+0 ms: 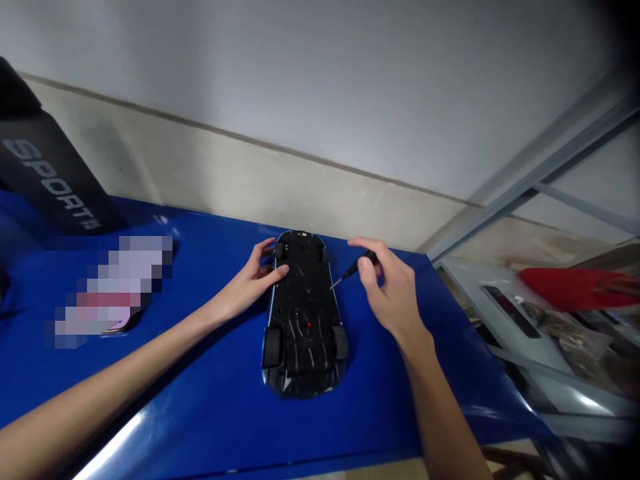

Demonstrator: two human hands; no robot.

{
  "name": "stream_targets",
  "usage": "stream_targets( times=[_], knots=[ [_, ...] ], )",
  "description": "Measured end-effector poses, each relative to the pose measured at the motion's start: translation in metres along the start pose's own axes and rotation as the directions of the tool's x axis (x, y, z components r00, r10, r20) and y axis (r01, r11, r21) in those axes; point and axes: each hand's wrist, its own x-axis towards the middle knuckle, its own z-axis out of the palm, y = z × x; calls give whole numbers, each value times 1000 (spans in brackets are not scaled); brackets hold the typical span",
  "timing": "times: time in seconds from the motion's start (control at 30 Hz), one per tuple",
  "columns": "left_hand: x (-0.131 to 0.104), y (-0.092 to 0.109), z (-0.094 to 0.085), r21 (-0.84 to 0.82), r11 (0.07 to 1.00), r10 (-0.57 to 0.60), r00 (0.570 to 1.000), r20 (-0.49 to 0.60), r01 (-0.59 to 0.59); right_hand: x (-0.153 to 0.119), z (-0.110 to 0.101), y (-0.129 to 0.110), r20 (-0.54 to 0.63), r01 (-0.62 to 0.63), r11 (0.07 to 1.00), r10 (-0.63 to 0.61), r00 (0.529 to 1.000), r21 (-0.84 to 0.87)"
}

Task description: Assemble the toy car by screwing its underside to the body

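Observation:
A toy car (305,300) lies upside down on the blue table, its black underside and wheels facing up and a thin blue body edge showing. My left hand (260,272) grips the car's left side near the far wheel, thumb resting on the underside and fingers against the side. In my right hand (391,283) is a screwdriver (352,270) with a black handle, held between thumb and fingers. Its thin metal shaft points down and left at the car's right edge; whether the tip touches the car I cannot tell. A small red spot shows on the underside.
A blurred-out flat object (117,287) lies on the blue table (200,413) to the left. A dark bottle-like container marked SPORT (55,167) stands at the back left. Behind is a wall (300,167). At right, a metal-framed shelf (510,313) holds a red item (575,288).

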Motion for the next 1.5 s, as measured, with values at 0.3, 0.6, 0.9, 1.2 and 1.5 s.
stream_targets(
  times=[0.3,0.6,0.9,1.2,1.5],
  knots=[
    [-1,4,0,-43,998,-34,999,1,34,1,1,-1,-8,34,997,-33,999,74],
    [0,1,1,-40,999,-26,1000,0,26,1,-1,2,19,-7,998,6,1000,65],
    [-1,5,-1,-16,1000,-22,1000,13,22,0,0,5,5,-57,995,57,998,76],
    [-3,9,-2,-10,1000,1,1000,22,-1,0,12,22,-25,-344,838,390,920,424],
    [-1,1,-3,-46,998,46,998,38,-45,-58,9,35,31,-422,777,463,886,467]
  ],
)
